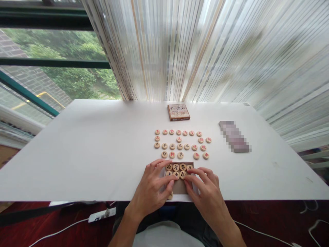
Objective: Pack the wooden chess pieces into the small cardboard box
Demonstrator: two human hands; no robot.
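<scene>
An open shallow box [180,188] lies at the table's near edge with several round wooden Chinese chess pieces [175,167] in two rows in its upper part. My left hand [153,182] curves over the box's left side. Its index fingertip touches a lower-row piece, and its thumb is bent just below. Another piece [170,196] shows partly under that thumb; whether it is held is hidden. At the right side, my right hand [207,183] has its fingertips on the piece [183,175] at the right end of the lower row.
Beyond the box, red- and black-marked pieces [172,146] lie in loose rows on the white table [89,151]. A printed box lid [179,112] lies farther back. A pixelated flat object [234,136] is to the right. Curtains [159,51] hang behind; a power strip [102,215] is below.
</scene>
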